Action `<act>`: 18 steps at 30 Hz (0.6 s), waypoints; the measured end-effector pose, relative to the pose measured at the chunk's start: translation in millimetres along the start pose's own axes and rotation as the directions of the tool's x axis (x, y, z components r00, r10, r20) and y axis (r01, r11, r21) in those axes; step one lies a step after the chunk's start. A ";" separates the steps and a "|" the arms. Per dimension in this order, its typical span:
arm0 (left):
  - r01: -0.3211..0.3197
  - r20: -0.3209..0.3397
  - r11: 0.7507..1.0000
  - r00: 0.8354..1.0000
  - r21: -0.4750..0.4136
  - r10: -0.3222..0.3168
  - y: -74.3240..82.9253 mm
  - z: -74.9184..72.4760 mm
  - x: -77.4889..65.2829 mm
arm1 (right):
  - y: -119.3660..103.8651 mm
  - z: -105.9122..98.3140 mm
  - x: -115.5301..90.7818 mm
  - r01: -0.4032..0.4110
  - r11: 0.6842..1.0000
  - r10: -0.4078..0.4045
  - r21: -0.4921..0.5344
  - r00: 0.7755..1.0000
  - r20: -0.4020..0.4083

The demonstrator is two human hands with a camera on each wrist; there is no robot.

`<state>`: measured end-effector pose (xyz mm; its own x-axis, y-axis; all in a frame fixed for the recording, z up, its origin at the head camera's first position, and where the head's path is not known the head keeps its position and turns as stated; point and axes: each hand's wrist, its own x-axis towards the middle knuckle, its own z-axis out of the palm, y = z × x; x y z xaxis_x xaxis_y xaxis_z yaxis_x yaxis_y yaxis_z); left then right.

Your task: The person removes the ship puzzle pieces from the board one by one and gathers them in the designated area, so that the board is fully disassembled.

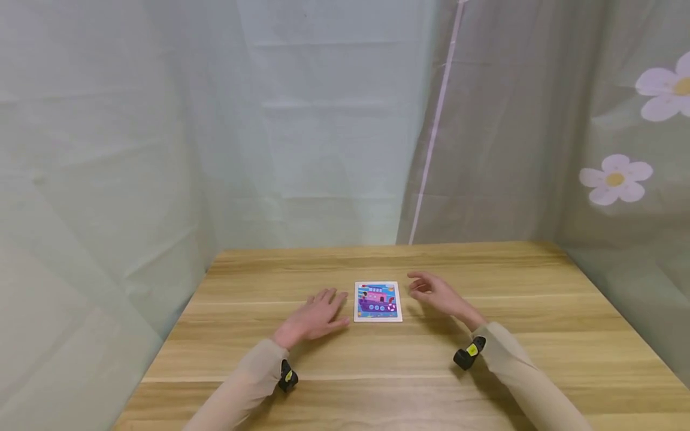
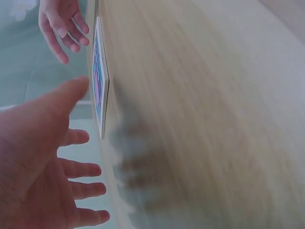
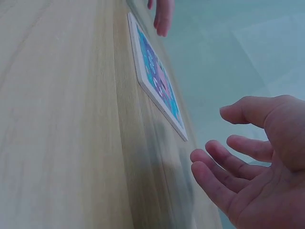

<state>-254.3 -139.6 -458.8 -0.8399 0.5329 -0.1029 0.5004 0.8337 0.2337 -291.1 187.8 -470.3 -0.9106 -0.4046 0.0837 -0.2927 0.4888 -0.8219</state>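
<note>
A flat square picture board with a white border lies on the wooden table, printed with a purple and pink ship on blue. To its left is my left hand, palm down with fingers spread, the thumb tip close to the board's near left corner. The left wrist view shows this hand over the table with nothing in it. On the other side, my right hand hovers with its fingers loosely bent. In the right wrist view its fingers and thumb stand apart around bare air, beside the board.
The wood-grain table runs back to a pale hanging curtain. More curtain with white flowers hangs at the right. Each wrist carries a small black camera on a strap.
</note>
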 end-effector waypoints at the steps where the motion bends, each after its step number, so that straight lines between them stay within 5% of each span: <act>1: -0.005 0.001 1.000 1.000 0.002 0.005 0.6 0.3 1.2 | 0.0 0.7 1.6 -0.002 1.000 0.002 -0.004 1.000 0.001; 18: -0.011 0.018 1.000 1.000 -0.017 0.012 11.2 4.7 20.2 | -8.1 10.7 14.6 0.005 0.995 -0.001 -0.101 0.999 0.035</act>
<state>-264.7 -118.8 -462.8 -0.8301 0.5451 -0.1172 0.5063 0.8250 0.2509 -298.9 169.7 -468.4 -0.8995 -0.4320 0.0648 -0.3248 0.5622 -0.7605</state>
